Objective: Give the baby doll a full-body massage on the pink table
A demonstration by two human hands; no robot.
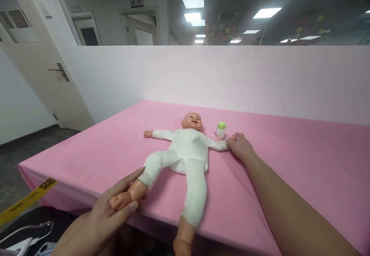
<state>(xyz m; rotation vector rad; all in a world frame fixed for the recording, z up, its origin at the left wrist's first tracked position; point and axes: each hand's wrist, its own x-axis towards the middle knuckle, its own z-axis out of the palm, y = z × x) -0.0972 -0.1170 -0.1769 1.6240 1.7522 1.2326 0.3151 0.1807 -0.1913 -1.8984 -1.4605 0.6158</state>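
Observation:
A baby doll point(189, 144) with a white cloth body lies on its back on the pink-covered table point(115, 140), head toward the wall. My left hand point(106, 209) is wrapped round the doll's lower leg and foot at the left, near the table's front edge. The doll's hand at the right is pinched in my right hand point(240, 146), with that arm stretched out sideways. Just left of my right hand stands a small bottle point(220, 131) with a green cap. The doll's other foot reaches past the front edge.
A white wall point(231, 79) with a window above it rises behind the table. At the far left is a door point(43, 63). A yellow strap point(27, 201) and a black item with white parts point(26, 233) are at the lower left.

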